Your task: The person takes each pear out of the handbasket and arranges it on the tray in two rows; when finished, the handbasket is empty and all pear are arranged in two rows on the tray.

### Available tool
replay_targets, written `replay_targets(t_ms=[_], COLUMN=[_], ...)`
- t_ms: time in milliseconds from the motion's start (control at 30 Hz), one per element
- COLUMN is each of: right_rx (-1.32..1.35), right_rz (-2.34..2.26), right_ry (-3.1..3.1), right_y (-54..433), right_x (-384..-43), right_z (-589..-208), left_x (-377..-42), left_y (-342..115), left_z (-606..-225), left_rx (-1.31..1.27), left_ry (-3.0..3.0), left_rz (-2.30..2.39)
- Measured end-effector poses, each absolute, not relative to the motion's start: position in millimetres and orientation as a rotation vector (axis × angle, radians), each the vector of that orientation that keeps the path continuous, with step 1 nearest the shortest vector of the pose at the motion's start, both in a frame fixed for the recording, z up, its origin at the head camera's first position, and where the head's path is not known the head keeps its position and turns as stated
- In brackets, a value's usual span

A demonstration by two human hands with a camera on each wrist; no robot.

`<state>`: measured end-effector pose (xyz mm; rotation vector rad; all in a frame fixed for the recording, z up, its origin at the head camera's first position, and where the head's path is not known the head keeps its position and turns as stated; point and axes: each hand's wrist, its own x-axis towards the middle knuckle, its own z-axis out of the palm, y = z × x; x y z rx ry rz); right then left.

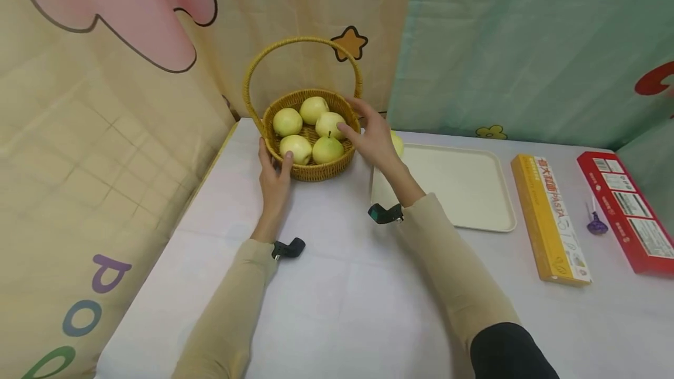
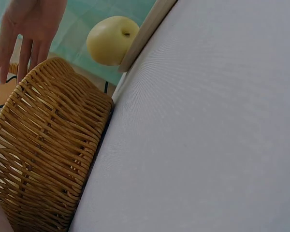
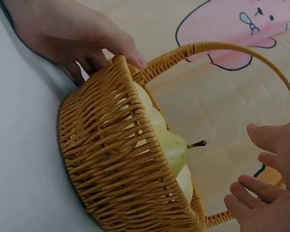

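Observation:
A round wicker basket (image 1: 314,174) with a tall hoop handle stands at the back of the table, holding several pale yellow-green fruits and a green pear (image 1: 327,150) with its stem up. My left hand (image 1: 274,186) grips the basket's near left rim, thumb over the edge and fingers along the outside wall, as the right wrist view shows. Over the right side of the basket, my right hand (image 1: 375,136) is spread, fingers relaxed and holding nothing, close to the handle's base. Another pale yellow fruit (image 2: 111,41) sits on the cream tray (image 1: 458,189), partly hidden behind my right hand in the head view.
Right of the tray lie a yellow pasta box (image 1: 550,221), a purple-wrapped lollipop (image 1: 597,225) and a red box (image 1: 629,212). Printed curtains (image 1: 516,45) hang behind the white table (image 1: 337,303) and along its left side.

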<state>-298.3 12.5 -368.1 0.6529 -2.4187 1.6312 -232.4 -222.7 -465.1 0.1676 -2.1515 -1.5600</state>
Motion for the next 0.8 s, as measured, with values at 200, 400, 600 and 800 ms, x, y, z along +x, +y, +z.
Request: replay_targets(t_ms=[200, 400, 600, 800], right_rx=[0.763, 0.758, 0.724, 0.649], right_rz=[1.794, 1.790, 1.775, 1.590], right_ry=[-2.436, -2.565, -2.689, -2.877], right_y=[-0.4, -8.8, -17.3, -25.7], right_x=[-324.7, -347.4, -357.1, -363.4], right_z=[-360.1, -361.9, -366.2, -363.9], left_x=[-233.0, -233.5, -233.4, -233.8], left_y=[-221.2, -219.3, -218.5, -218.2], left_z=[-467.9, -466.4, -465.0, -463.0], left_rx=[0.169, 0.151, 0.157, 0.153], left_ry=[-2.157, -2.154, -2.157, -2.153], left_rz=[-1.569, -1.569, -1.576, -1.583])
